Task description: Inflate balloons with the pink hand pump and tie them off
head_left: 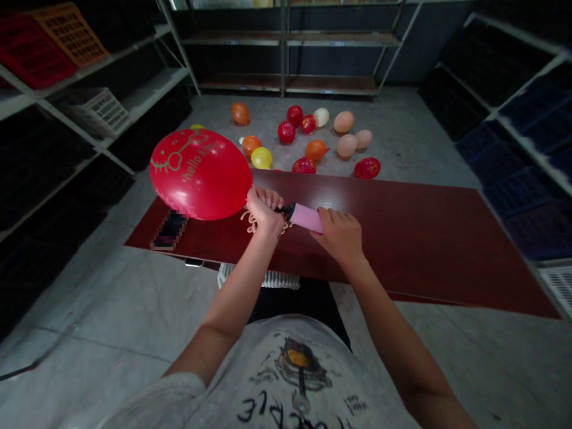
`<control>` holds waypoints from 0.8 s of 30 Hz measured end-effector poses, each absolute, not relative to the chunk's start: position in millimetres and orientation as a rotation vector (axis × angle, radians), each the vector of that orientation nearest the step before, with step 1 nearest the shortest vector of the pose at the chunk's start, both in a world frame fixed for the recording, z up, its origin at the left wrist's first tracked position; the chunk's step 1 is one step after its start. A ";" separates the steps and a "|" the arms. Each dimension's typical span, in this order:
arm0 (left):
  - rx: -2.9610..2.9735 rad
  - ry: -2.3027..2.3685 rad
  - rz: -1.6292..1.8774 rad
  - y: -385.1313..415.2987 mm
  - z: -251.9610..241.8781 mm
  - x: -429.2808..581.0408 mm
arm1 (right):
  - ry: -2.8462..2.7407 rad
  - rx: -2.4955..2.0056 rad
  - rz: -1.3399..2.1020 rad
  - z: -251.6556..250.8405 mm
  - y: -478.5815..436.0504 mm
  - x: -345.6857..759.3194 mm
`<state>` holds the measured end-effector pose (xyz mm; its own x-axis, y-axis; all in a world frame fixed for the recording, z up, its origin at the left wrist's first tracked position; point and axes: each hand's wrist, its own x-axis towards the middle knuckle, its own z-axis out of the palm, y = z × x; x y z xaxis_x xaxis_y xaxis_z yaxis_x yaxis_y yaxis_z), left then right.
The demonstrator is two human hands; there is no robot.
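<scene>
A large red balloon (pixel 203 173) with "hello kitty" printed in gold bulges out to the left above the table. My left hand (pixel 264 210) is closed around its neck, where it meets the black nozzle of a pink hand pump (pixel 307 218). At the pump's other end, my right hand (pixel 340 235) wraps round the pink barrel. Beneath my left hand, a small heap of pale uninflated balloons (pixel 250 221) lies on the table, partly hidden by the hand.
The dark red table (pixel 424 232) spans the front. A phone (pixel 170 229) lies near its left end. Several inflated balloons, among them an orange balloon (pixel 240 113) and a yellow balloon (pixel 261 158), rest on the floor behind. Shelves with crates (pixel 105 110) stand around.
</scene>
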<state>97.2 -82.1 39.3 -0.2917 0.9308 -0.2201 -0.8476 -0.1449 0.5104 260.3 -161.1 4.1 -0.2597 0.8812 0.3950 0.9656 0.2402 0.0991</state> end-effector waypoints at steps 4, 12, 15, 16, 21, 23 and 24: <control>0.173 0.637 1.772 -77.6 44.6 93.1 | -2.214 -1.715 -0.485 11.1 -149.5 245.1; 0.192 0.596 1.718 -65.2 53.8 77.5 | -2.226 -1.668 -0.615 8.5 -143.9 255.7; 0.208 0.565 1.719 -59.8 56.1 75.2 | -2.222 -1.684 -0.676 5.9 -146.1 269.2; 0.218 0.554 1.721 -58.0 56.4 74.1 | -2.218 -1.687 -0.690 4.7 -147.7 274.9; 0.225 0.525 1.718 -50.3 54.4 64.1 | -2.222 -1.686 -0.760 -2.0 -161.1 310.7; 0.206 0.527 1.711 -48.3 53.4 59.5 | -2.231 -1.670 -0.794 -3.7 -166.6 325.2; 0.195 0.528 1.707 -47.5 53.2 57.8 | -2.232 -1.662 -0.801 -4.2 -168.7 331.4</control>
<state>57.8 -47.5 53.2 -0.2099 0.9646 -0.1596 -0.8864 -0.1189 0.4474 331.4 -168.7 -4.2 -0.3214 0.8041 0.5001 0.9386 0.2005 0.2808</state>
